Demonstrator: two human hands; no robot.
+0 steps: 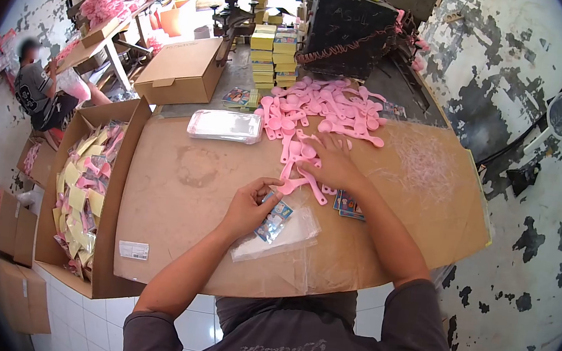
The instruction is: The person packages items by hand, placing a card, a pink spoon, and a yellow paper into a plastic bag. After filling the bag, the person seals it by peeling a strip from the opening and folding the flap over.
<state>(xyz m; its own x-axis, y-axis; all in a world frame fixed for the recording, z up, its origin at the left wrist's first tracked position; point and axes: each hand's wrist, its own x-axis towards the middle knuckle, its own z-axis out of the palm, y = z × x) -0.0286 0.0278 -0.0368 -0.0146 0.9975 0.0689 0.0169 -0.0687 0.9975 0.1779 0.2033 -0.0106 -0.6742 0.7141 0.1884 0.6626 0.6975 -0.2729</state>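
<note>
Worn grey floor (516,221) with dark patches spreads right of the right hand (333,164). White tiles (74,318) show below the left hand (250,206).

An open cardboard box (108,226) of yellow and pink packets sits at the left, with a closed carton (182,69), stacked yellow boxes (273,55) and a black machine (347,32) behind, and another person (36,91) seated far left.

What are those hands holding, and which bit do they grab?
The left hand pinches a clear bag at one edge. The right hand lies on a pink spoon; whether it grips it cannot be told.
</note>
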